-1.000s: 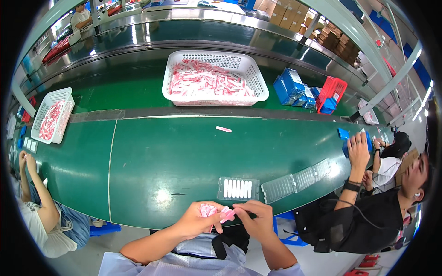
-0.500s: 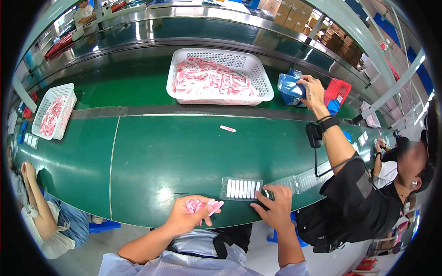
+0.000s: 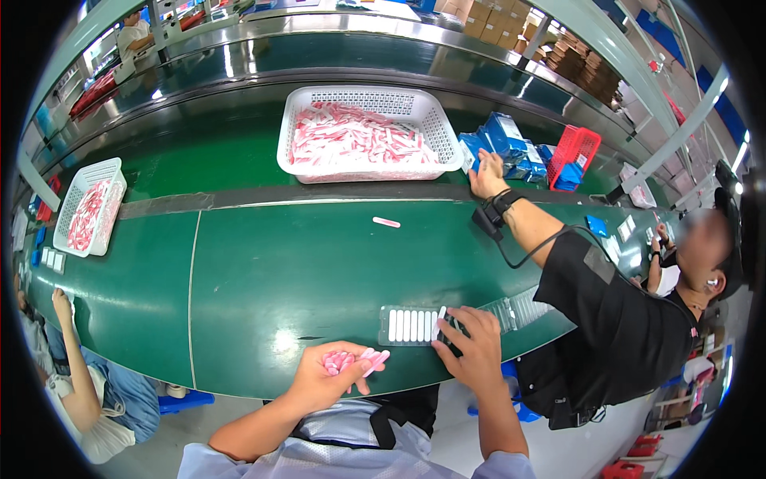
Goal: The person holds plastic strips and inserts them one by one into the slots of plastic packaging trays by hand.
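Bunched in my left hand (image 3: 317,374) are several small pink-and-white nail files (image 3: 341,362), their rounded ends showing above the fingers and thumb. A clear plastic tray (image 3: 384,327) lies flat on the green table just beyond that hand, with a row of white-faced nail files (image 3: 407,326) side by side in it. My right hand (image 3: 472,345) is at the tray's right end. Between its thumb and fingertips is one nail file (image 3: 440,319), slightly tilted beside the row.
More clear trays (image 3: 523,307) lie to the right. A white basket (image 3: 367,172) of nail files stands beyond, another basket (image 3: 112,203) far left. One loose file (image 3: 386,223) lies mid-table. A co-worker's hand (image 3: 488,176) reaches near blue packets (image 3: 504,137) and a red basket (image 3: 576,152).
My right hand's fingers have closed in at the tray's right end, where a file now stands tilted. The co-worker's hand has moved left and nearer, off the blue packet it held.
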### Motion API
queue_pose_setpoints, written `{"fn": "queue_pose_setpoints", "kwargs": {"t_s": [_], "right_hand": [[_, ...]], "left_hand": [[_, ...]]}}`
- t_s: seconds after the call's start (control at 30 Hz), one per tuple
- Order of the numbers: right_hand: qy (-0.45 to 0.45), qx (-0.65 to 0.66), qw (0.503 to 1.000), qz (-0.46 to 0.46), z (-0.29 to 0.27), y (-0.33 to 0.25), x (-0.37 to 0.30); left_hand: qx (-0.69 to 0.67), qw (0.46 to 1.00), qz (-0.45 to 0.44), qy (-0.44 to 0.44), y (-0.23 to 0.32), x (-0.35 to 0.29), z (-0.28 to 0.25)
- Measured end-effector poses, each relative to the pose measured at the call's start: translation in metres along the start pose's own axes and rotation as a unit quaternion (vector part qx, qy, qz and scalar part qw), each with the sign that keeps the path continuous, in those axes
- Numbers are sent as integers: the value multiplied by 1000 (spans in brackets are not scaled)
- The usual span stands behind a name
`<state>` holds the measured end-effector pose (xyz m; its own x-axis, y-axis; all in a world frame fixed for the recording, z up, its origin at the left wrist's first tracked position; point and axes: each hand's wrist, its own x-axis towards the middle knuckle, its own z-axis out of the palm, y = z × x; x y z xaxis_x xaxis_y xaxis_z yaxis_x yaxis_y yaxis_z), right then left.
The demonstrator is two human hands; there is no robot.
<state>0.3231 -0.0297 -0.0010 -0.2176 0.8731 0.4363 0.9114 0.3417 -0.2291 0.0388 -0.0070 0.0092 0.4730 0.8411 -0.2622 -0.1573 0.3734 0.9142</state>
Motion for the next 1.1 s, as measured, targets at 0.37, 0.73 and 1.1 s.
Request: {"fn": "queue_pose_setpoints", "kwargs": {"t_s": [0.37,0.73,1.1], "right_hand": [[-117,35,991,-62,-25,18,0],[-44,14,998,-47,-5,9,22],[-46,-29,998,10,14,67,84]], "left_hand": [[6,1000,-8,24,-5,-7,-11],[16,999,19,39,-11,-2,-15],[-9,999,25,27,-25,-2,-19]]}}
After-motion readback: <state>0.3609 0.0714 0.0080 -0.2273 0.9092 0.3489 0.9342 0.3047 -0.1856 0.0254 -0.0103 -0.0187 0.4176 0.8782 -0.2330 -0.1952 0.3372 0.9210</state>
